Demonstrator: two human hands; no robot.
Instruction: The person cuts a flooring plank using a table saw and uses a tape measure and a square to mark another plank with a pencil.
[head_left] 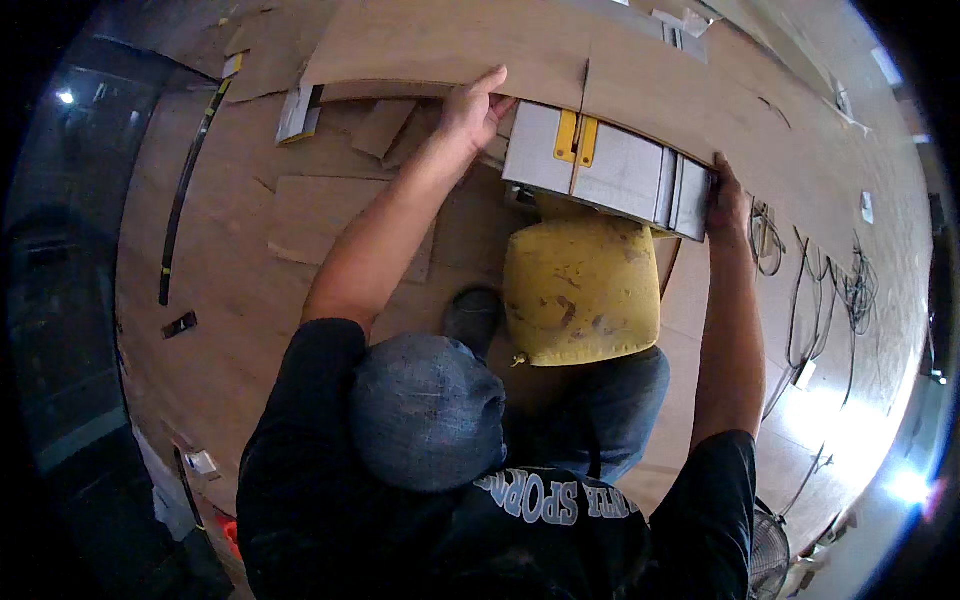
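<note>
A wide brown board (430,45) lies across the far part of a table saw, whose pale metal top (625,178) shows along the near side. In that top sits a yellow insert (577,138) with a slot; a thin dark upright piece stands in line with it at the board. My left hand (478,112) grips the board's near edge, thumb on top and fingers underneath. At the saw's right end, my right hand (728,200) is closed at the board's near right edge, its fingers partly hidden.
A worn yellow jerrycan-like container (582,290) stands between me and the saw, beside my shoe (472,315). Offcuts (345,220) lie on the floor at left, with a long dark strip (190,195). Cables (815,300) trail at right, above a fan (768,555).
</note>
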